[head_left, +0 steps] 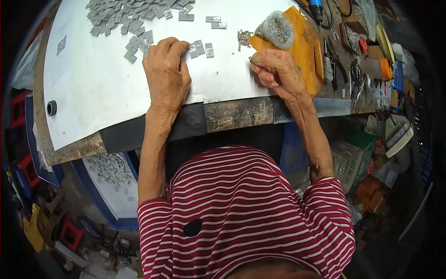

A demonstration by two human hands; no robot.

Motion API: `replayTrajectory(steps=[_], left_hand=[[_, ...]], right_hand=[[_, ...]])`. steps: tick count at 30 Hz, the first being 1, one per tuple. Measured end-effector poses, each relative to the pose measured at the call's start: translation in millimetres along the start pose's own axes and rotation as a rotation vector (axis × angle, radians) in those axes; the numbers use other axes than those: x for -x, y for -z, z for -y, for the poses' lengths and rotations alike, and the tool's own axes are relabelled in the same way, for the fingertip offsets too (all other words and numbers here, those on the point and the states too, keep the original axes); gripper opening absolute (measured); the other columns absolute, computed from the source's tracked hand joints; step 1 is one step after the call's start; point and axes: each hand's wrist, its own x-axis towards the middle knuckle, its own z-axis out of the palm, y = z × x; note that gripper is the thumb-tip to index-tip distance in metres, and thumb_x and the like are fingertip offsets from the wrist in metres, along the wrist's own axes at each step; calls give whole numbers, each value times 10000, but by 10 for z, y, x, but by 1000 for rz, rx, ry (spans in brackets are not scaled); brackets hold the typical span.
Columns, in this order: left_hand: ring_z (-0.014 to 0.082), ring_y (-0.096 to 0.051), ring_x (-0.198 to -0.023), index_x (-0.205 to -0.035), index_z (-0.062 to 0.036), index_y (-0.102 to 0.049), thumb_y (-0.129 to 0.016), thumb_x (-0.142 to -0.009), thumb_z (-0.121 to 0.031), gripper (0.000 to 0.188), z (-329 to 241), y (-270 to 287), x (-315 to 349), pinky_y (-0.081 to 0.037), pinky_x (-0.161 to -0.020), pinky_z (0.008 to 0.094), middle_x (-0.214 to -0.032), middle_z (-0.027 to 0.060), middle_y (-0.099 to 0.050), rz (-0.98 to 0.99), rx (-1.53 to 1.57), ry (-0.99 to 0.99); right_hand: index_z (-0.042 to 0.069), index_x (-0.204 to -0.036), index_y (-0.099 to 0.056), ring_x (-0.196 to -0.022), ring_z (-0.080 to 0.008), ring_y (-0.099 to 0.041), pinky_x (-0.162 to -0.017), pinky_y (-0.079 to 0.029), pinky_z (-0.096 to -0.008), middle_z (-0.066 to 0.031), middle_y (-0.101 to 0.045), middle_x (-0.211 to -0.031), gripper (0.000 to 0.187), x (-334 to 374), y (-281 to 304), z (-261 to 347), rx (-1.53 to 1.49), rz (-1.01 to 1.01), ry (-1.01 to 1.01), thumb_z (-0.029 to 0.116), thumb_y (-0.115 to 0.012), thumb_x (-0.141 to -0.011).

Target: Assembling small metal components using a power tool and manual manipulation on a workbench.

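Note:
My left hand (167, 76) rests on the white-covered table with its fingers curled down, next to a few flat grey rectangular pieces (200, 47). Its fingertips are hidden, so whatever they hold cannot be made out. To the right, my right hand (278, 69) is closed in a pinch just above the sheet. A small dark grey piece (251, 59) sticks out between its thumb and forefinger, too small to name. Beyond that hand lies a little heap of tiny metal parts (244, 39). More grey pieces form a large pile (130, 15) at the far left.
A clear plastic bag of tiny metal parts (278, 30) lies on a yellow-orange envelope (309, 51). Pliers (341, 69) and other tools crowd the right end. A black ring (51, 108) sits near the left edge. Below is a blue-rimmed tray (111, 186) of grey pieces.

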Motion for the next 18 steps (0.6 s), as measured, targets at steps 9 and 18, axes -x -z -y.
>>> replayTrajectory(steps=[9,18], left_hand=[[244,-491,-929,-894,-61,-626,-616,-711,-1,193,-30,32,-6,-351,-810,370,-942,55,-566,-48,-19,11],[270,-446,-1015,-942,-87,-627,-656,-716,-74,228,-153,-47,-52,-353,-834,403,-1022,89,-525,62,42,-67]], right_hand=[[-40,-698,-534,-394,-54,-400,-345,-292,-187,-47,-510,-553,138,-96,-209,36,43,66,72,57,-560,-794],[-18,-798,-561,-472,-53,-483,-401,-371,-176,-39,-558,-630,96,-175,-270,-106,218,80,225,76,-557,-816]])
